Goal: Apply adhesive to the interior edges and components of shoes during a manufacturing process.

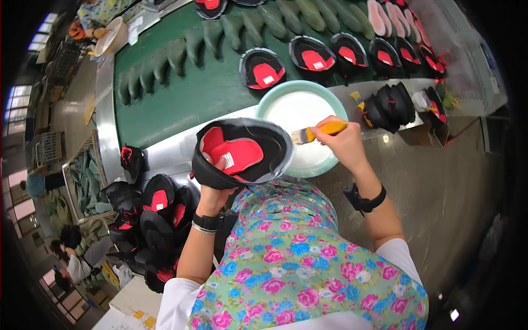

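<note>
My left hand (213,199) grips a black shoe upper (269,144) from below, its red-lined opening tilted up and a thumb reaching inside. A greyish rim runs along the upper's right edge. In my right hand (347,144) is a paintbrush (330,128) with a yellow handle, pinched between the fingers. Its pale bristles point left and meet or nearly meet the upper's grey rim; exact contact is hard to tell. Beneath the brush stands a pale green basin (301,86) holding white liquid, partly covered by the upper and my hand.
Beyond the basin, a green belt (181,102) carries a row of dark green foot-shaped forms (232,32), several uppers (312,53) and pink insoles (377,17). More black uppers (157,220) are piled at the left. Another brush (358,102) and black shoe parts (389,107) lie right of the basin.
</note>
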Demonstrator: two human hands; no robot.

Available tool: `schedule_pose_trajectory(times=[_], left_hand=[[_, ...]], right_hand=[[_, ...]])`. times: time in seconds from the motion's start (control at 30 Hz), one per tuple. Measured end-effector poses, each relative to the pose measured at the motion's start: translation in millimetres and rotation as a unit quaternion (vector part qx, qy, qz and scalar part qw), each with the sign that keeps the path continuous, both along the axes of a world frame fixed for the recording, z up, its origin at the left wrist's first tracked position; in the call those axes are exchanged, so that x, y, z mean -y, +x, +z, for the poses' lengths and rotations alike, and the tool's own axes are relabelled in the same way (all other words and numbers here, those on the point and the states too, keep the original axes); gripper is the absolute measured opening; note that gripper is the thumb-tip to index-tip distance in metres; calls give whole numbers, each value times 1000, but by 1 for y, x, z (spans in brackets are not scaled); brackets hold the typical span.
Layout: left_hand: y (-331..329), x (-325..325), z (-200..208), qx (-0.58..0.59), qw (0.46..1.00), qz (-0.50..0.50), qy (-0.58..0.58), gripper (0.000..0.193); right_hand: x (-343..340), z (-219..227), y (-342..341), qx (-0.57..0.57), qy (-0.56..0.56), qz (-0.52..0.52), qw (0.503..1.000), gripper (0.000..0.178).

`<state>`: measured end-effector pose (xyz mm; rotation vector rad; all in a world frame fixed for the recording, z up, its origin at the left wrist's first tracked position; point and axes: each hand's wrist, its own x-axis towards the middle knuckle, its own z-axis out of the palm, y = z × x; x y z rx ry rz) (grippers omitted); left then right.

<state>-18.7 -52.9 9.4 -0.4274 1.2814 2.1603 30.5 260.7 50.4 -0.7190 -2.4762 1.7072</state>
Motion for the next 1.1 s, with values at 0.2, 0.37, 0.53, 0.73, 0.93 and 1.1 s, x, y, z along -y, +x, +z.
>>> schedule_pose_trajectory(times=[0.2,0.37,0.53,0.73,0.93,1.1], left_hand=[[0,23,6,222,972,0,79,40],[-5,25,2,-127,965,-200,-110,36],[5,23,5,-65,993,-89,-54,21],[-11,37,-5,317,938,-93,101,10],[-76,94,-44,159,981,-65,89,23],[-161,83,-152,8,996,36,84,29]], right_hand=[[30,53,-52,-174,-121,281,936,13],[95,60,-95,-216,-191,488,824,18],[90,29,-118,-138,-51,353,924,20],[51,5,-70,66,-31,261,963,27],[13,9,-47,18,-141,-26,990,18],[10,-11,-40,-7,-164,-79,983,17]])
